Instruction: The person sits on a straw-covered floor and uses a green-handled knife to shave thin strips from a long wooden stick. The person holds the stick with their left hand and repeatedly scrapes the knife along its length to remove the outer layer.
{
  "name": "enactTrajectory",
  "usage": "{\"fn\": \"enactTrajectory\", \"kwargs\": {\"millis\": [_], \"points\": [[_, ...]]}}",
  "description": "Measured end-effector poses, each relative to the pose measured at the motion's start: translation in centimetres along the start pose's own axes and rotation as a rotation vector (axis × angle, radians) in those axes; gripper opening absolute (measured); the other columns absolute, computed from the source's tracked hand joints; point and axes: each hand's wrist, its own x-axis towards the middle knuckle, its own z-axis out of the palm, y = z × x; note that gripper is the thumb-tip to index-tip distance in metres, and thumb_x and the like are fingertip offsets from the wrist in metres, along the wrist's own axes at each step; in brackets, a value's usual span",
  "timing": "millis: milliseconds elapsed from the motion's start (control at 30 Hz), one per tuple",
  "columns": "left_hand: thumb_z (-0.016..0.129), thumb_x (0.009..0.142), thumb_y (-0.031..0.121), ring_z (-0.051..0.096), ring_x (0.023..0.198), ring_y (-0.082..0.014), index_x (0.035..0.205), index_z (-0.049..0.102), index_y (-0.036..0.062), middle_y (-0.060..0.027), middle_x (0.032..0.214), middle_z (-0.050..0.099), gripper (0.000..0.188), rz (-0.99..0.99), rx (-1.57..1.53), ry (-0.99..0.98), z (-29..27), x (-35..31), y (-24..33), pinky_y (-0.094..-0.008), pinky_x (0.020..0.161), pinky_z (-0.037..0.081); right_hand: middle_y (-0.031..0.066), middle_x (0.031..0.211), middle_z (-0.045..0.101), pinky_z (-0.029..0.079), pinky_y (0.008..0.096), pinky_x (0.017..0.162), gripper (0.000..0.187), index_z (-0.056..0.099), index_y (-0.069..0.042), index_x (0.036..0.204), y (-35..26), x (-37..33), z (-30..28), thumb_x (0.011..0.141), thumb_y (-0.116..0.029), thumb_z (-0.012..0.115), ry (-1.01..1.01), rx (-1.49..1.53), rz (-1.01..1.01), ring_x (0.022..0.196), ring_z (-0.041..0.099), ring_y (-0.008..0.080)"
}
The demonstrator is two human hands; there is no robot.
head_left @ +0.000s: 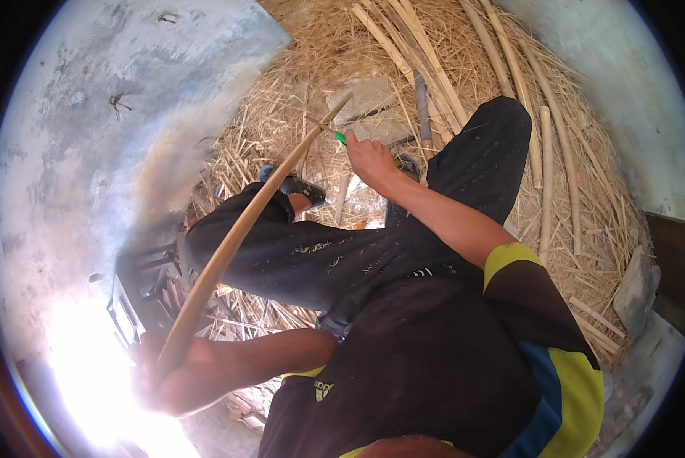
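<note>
A long, slightly bent bamboo or wooden pole (pixel 239 225) slants from the lower left up to the middle, crossing over my left leg. My left hand (pixel 171 374) is closed round its near, thick end, partly washed out by glare. In my right hand (pixel 371 162) is a small knife with a green handle (pixel 340 137). Its thin blade lies across the pole close to the far tip; whether it touches the wood, I cannot tell. My legs are bent and spread, with pale shavings on the dark trousers.
Straw-like shavings (pixel 304 57) cover the floor. Long bamboo poles (pixel 564 168) and split strips (pixel 415 53) lie at the right and far side. A dark flat blade (pixel 422 103) rests near a stone slab (pixel 365 99). Pale walls (pixel 129 99) stand either side.
</note>
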Motion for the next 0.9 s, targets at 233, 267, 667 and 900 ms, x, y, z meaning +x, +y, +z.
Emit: {"fn": "enactTrajectory", "kwargs": {"millis": [233, 267, 667, 900], "points": [[0.052, 0.09, 0.021, 0.035, 0.049, -0.0084, 0.056, 0.034, 0.0155, 0.0047, 0.053, 0.028, 0.039, -0.106, 0.015, 0.013, 0.7, -0.8, 0.0, -0.0234, 0.051, 0.028, 0.0234, 0.092, 0.063, 0.053, 0.0428, 0.067, 0.031, 0.049, 0.003, 0.114, 8.6, 1.4, 7.5, 0.083, -0.004, 0.047, -0.145, -0.216, 0.218, 0.083, 0.064, 0.0382], [0.052, 0.09, 0.022, 0.035, 0.049, -0.0081, 0.056, 0.034, 0.0155, 0.0048, 0.054, 0.029, 0.039, -0.069, 0.021, 0.018, 0.8, -0.2, 0.5, -0.0232, 0.051, 0.028, 0.0232, 0.088, 0.063, 0.053, 0.0446, 0.066, 0.029, 0.053, 0.004, 0.109, 10.1, 0.9, 7.8, 0.083, -0.009, 0.048, -0.126, -0.149, 0.39, 0.08, 0.063, 0.0395], [0.045, 0.094, 0.02, 0.031, 0.044, -0.0047, 0.057, 0.031, 0.0165, 0.0061, 0.053, 0.03, 0.04, -0.159, -0.052, 0.108, 0.7, 0.5, -0.5, -0.0186, 0.043, 0.021, 0.0255, 0.063, 0.056, 0.043, 0.0488, 0.059, 0.025, 0.047, 0.001, 0.103, -9.6, -4.0, -10.9, 0.091, -0.021, 0.045, -0.207, 0.787, -0.186, 0.063, 0.058, 0.0423], [0.045, 0.094, 0.022, 0.029, 0.042, -0.004, 0.057, 0.031, 0.0165, 0.0063, 0.052, 0.028, 0.04, -0.127, -0.046, 0.133, 0.8, 0.4, 0.2, -0.0185, 0.04, 0.018, 0.0176, 0.059, 0.056, 0.045, 0.0439, 0.049, 0.022, 0.048, -0.001, 0.094, -15.1, -10.2, -15.3, 0.091, -0.023, 0.051, -0.119, 0.504, -0.46, 0.055, 0.058, 0.0368]]}}
